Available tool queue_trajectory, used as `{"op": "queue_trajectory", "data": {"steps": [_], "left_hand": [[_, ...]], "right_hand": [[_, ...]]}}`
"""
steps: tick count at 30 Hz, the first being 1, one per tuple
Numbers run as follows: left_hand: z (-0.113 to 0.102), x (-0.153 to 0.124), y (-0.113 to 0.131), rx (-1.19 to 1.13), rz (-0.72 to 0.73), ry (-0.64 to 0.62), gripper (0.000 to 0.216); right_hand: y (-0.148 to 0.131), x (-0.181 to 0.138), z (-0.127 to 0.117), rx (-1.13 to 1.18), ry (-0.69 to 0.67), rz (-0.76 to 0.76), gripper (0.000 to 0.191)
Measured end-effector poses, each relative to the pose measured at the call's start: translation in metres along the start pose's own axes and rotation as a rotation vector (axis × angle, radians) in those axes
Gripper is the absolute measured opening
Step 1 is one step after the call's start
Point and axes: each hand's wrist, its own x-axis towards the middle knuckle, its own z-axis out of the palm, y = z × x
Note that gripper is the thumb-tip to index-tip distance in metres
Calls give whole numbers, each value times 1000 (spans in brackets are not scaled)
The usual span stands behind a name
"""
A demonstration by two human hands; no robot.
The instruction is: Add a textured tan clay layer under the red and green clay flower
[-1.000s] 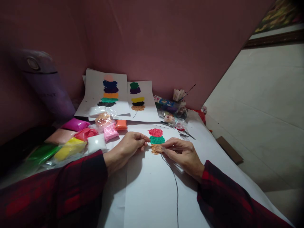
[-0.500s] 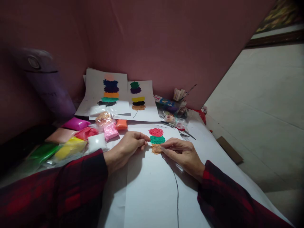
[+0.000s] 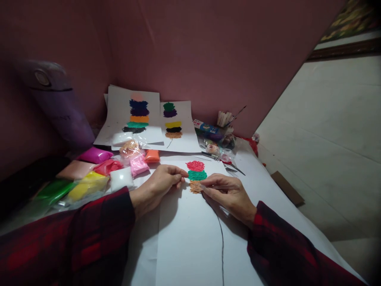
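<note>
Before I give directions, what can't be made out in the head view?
Head view: identity of the pale thin thing in the right hand; too small.
Head view: lower end of the black line; cut off by the bottom edge.
Head view: full lettering on the purple bottle; dark and blurred.

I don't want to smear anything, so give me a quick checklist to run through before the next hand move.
1. Color bands distinct: ok; red patch on top, then green patch, then tan patch.
2. Left hand off the patches: cannot tell; its fingertips are at the green patch's left edge.
3. Right hand off the patches: not ok; its fingertips overlap the tan patch in view, pinching something thin and pale.
4. Black strand stuck down: cannot tell.
5. Scissors clear of hands: ok; lying beyond the right hand.
6. White bag away from the patches: ok; off to their left.
</note>
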Motion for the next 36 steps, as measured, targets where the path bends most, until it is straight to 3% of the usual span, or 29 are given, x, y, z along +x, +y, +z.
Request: {"op": "queue_trajectory", "data": {"steps": [36], "left_hand": [[-1, 1, -2, -53, 10, -13, 13]], "right_hand": [[0, 0, -1, 60, -69, -7, 15]]}}
